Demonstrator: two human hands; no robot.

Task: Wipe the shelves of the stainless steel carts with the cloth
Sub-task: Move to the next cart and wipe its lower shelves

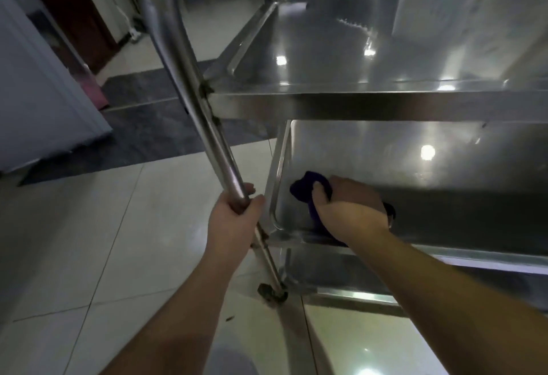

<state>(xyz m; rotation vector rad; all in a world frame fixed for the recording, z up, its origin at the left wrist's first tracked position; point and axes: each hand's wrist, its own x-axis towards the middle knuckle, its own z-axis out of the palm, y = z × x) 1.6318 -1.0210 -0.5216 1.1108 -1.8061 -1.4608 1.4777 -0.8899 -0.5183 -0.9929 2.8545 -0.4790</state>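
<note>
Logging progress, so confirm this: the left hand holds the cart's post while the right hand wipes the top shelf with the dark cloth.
Wrong shelf. The head view shows the right hand pressing the dark cloth on the middle shelf, beneath the top shelf. The left hand does hold the cart's post.

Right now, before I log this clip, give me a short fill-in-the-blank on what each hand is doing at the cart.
1. The left hand grips the cart's slanted ____.
2. The right hand presses a dark cloth onto the ____ shelf.
3. The cloth sits near that shelf's ____ end.
4. The top shelf holds ____ objects.

Missing words: post; middle; left; no
</note>
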